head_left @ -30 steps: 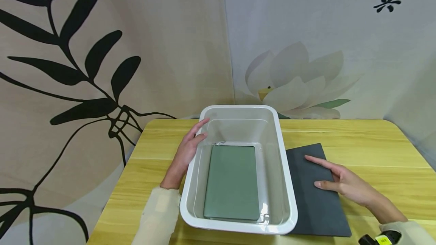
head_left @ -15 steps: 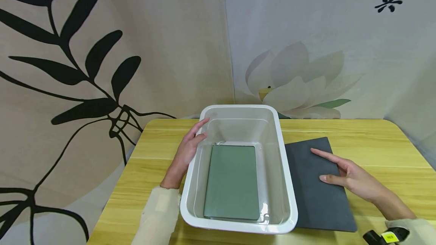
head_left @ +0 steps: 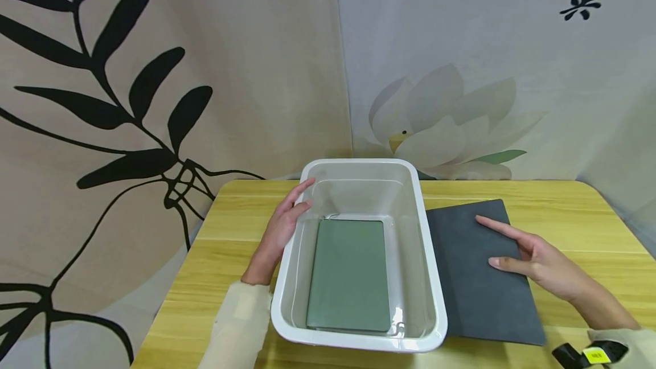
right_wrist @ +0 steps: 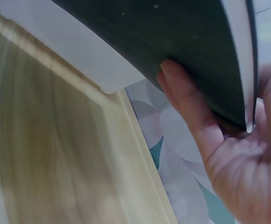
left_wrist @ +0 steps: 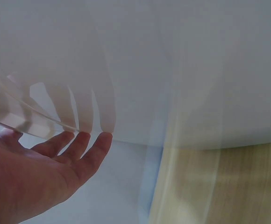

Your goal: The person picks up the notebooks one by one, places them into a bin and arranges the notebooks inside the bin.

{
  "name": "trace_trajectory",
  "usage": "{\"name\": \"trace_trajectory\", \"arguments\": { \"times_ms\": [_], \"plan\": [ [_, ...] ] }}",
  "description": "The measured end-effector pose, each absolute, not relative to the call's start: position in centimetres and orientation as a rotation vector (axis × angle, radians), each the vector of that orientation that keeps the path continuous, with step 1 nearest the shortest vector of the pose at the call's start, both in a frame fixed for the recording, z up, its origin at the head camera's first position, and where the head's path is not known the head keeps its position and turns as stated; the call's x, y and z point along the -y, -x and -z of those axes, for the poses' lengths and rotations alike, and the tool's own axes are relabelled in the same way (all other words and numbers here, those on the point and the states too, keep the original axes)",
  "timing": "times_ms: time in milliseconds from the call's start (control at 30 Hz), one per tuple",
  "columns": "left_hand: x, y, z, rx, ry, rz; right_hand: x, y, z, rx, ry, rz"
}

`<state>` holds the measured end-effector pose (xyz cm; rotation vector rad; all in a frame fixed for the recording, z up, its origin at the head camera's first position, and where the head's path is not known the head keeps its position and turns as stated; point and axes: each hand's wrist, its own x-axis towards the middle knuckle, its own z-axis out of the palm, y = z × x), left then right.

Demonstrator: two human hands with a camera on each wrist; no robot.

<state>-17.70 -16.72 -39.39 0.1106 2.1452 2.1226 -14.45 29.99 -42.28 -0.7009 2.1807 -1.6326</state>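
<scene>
In the head view my left hand [head_left: 283, 225] grips the left rim of a white plastic tub [head_left: 433, 278], thumb over the inside. The left wrist view shows the other fingertips [left_wrist: 106, 136] against the tub's outer wall [left_wrist: 135, 93]. A green book [head_left: 351, 272] lies flat on the tub's floor. To the right of the tub my right hand [head_left: 545, 263] holds a dark grey book [head_left: 487, 295] by its right edge, thumb on top. Fingers reach beneath its cover [right_wrist: 168, 42] in the right wrist view, where white page edges show and the book is up off the table.
The tub stands on a yellow wood-grain table [head_left: 574, 215]. Behind the table's far edge hangs a pale curtain [head_left: 266, 73] printed with black leaves and a white flower. The grey book's left side overlaps the tub's right rim in the head view.
My right hand and the dark grey book have moved to the right and a little away from me. The left hand, the tub and the green book have stayed in place.
</scene>
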Motion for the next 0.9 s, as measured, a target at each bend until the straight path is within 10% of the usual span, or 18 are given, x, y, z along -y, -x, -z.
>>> {"name": "trace_trajectory", "arguments": {
  "times_ms": [900],
  "plan": [
    [16.6, 17.8, 39.5, -2.206, -0.104, -2.101, -31.5, 14.7, 40.2, -2.172, 0.684, 1.71]
  ]
}}
